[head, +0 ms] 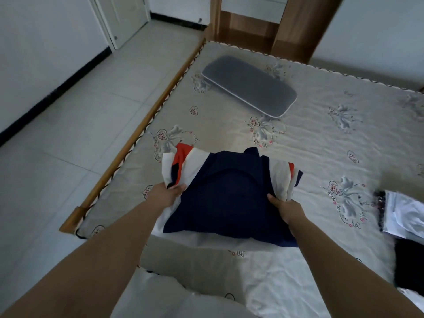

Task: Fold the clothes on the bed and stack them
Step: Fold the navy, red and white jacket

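Observation:
A navy, white and orange garment (229, 193) lies partly folded on the bed (321, 138), its near part resting on a white cloth (263, 271). My left hand (168, 191) grips the garment's left side, where the white and orange sleeve bunches up. My right hand (283, 206) grips its right side, around folded white fabric. More clothes sit at the bed's right edge: a white piece with a dark patterned border (403, 214) and a black piece (408, 265).
A grey flat pillow (249, 84) lies at the far end of the mattress. The wooden bed frame (128, 143) runs along the left, with tiled floor (68, 134) beyond. A wooden headboard (252, 31) stands at the back.

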